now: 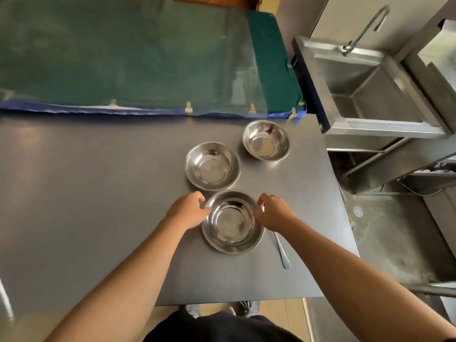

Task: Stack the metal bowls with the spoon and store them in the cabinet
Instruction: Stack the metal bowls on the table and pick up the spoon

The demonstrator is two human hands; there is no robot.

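Observation:
Three metal bowls stand on the dark grey table (98,193). The nearest bowl (232,223) sits between my hands. My left hand (188,209) touches its left rim and my right hand (275,212) touches its right rim, fingers curled on the edge. A second bowl (212,166) stands just beyond it, and a third bowl (266,140) is farther back to the right. A metal spoon (282,250) lies on the table to the right of the nearest bowl, its head hidden under my right wrist.
A green cloth-covered surface (123,58) with a blue edge borders the table's far side. A steel sink (370,90) with a tap (365,30) stands to the right, beyond a gap. The table's right edge runs close to the spoon. Tiled floor lies below right.

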